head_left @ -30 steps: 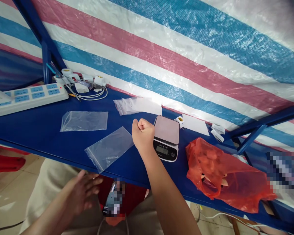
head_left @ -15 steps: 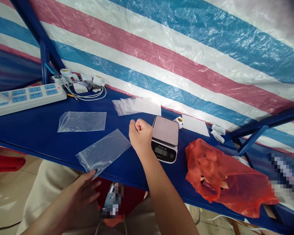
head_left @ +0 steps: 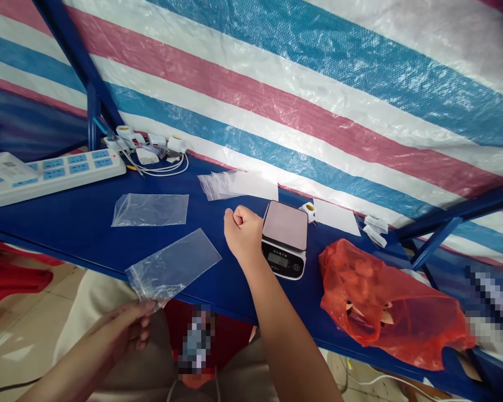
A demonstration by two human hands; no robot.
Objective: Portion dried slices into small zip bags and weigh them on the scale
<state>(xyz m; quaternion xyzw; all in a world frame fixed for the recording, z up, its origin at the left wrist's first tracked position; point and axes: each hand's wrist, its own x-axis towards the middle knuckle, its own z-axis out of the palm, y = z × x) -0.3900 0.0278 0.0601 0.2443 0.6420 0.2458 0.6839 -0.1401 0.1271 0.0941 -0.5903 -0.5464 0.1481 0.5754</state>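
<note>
**Left hand pinches a clear bag at the near edge; right fist rests by the scale**

The left hand (head_left: pixel 123 330) is below the near edge of the blue table (head_left: pixel 67 223), its fingers (head_left: pixel 145 308) closed on the near corner of a clear plastic bag (head_left: pixel 174 267). The bag lies slanted, its pinched end hanging just past the near edge and the rest flat on the table top.

The right hand (head_left: pixel 243 231) is curled into a closed fist on the table, just beside the left side of a small digital scale (head_left: pixel 285 239). Whether the fist holds anything cannot be told. The scale's pan is bare and its display faces the near edge.

A second clear bag (head_left: pixel 151 210) lies flat farther in, towards the left end. A loose pile of more clear bags (head_left: pixel 237 184) sits by the far edge, against the striped tarpaulin (head_left: pixel 297 84). A white power strip (head_left: pixel 54 173) with blue sockets lies at the left end, with white lamp sockets and a cord (head_left: pixel 159 153) near the far left corner. A red plastic bag (head_left: pixel 385 301), crumpled and partly filled, lies towards the right end, well apart from both hands.
</note>
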